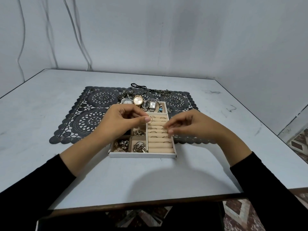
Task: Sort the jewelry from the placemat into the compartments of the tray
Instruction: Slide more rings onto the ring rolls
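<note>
A beige jewelry tray [143,155] with a white rim sits on the front of a black lace placemat [93,117]. My left hand [123,122] pinches a thin gold ring [150,120] just over the top ring rolls. My right hand [186,126] hovers over the ring rolls [159,145], its fingertips close to several rings set there; whether it holds anything is unclear. Three watches [138,100] lie in the tray's back compartment. Earrings and small pieces [139,146] fill the left compartments. Chains [150,91] lie on the placemat behind the tray.
The pale table [191,177] runs to a front edge near me and a right edge beside patterned floor tiles [298,144]. A grey wall stands behind the table.
</note>
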### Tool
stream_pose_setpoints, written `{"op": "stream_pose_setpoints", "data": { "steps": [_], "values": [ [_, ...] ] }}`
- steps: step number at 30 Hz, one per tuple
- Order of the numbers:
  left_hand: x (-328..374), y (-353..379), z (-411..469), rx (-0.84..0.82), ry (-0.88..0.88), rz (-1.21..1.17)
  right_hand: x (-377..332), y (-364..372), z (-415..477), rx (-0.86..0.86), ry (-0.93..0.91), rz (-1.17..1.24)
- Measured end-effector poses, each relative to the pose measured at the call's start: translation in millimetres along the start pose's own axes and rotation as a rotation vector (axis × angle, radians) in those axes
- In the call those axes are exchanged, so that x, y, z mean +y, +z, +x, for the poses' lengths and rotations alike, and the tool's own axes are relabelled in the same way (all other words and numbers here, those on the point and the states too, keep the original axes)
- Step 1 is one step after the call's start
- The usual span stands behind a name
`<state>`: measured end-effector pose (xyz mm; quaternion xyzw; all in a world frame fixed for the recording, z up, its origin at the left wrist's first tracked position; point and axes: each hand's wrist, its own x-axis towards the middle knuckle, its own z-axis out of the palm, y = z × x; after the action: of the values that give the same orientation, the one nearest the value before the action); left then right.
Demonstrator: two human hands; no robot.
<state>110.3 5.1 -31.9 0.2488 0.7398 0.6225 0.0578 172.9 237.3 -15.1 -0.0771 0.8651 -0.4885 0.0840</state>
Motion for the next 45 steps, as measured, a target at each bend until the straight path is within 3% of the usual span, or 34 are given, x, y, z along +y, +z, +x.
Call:
{"op": "stream_pose_setpoints", "data": {
  "steps": [4, 6, 9, 13, 17, 34, 45],
  "values": [
    [-1, 1, -1, -0.035, -0.001, 0.054, 30, -2, 14, 0.345, -0.073, 0.057],
    [-2, 3, -2, -0.045, 0.019, 0.098, 44, 0, 21, 0.51, -0.059, -0.037],
    [-4, 4, -2, -0.039, 0.041, 0.146, 59, 2, 27, 0.611, -0.029, -0.226],
    [-6, 4, -4, -0.065, 0.05, 0.207, 69, 2, 30, 0.599, -0.029, -0.479],
    [-6, 6, -5, -0.095, 0.092, 0.3, 75, 4, 32, 0.57, -0.009, -0.555],
    [-13, 6, -5, -0.264, 0.386, 0.546, 75, 5, 32, 0.554, 0.039, -0.576],
    [-10, 0, -1, -0.35, 0.346, 0.546, 77, 4, 33, 0.558, 0.054, -0.555]
  ]
}}
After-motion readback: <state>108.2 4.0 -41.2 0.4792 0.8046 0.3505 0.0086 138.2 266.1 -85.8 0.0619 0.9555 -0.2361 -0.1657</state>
